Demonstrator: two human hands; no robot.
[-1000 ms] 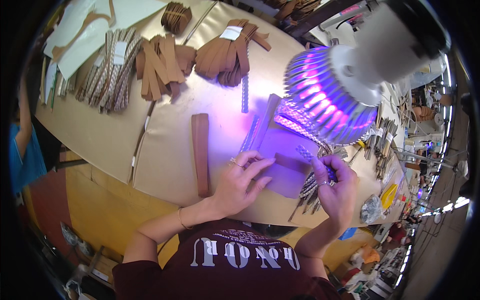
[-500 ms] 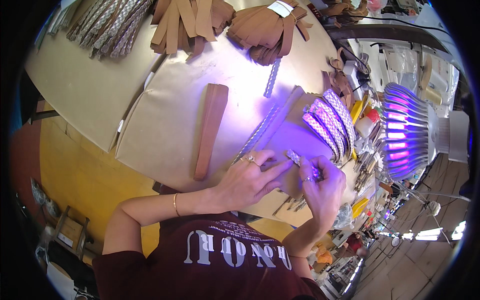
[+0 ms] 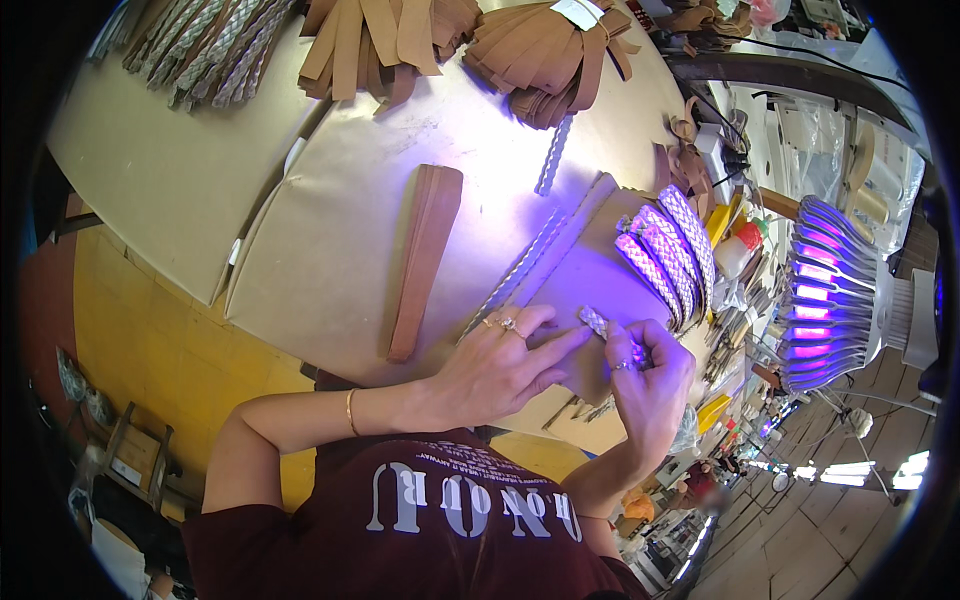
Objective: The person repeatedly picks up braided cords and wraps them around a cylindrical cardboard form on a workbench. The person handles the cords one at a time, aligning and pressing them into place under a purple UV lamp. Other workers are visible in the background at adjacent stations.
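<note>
My right hand [image 3: 650,378] pinches a short pale braided strap [image 3: 593,321] between thumb and fingers, its end sticking out toward the left. The rest of that strap is mostly hidden in the hand, under purple light. Beside it, my left hand [image 3: 492,362] has its fingers apart, the index fingertip close to the strap end; whether it touches I cannot tell. Beyond the right hand, several looped braided straps [image 3: 665,255] lie on a brown board [image 3: 605,262]. A thin braided cord [image 3: 520,268] runs along the board's left side.
A stack of brown strips [image 3: 425,265] lies left of my hands. Bundles of brown strips [image 3: 545,55] and braided cords [image 3: 215,50] lie at the far side of the table [image 3: 330,240]. A lit purple lamp [image 3: 825,290] stands at the right.
The view has shifted slightly, and the lamp appears farther right and lower. Both hands keep nearly the same pose; the right still pinches the braided strap.
</note>
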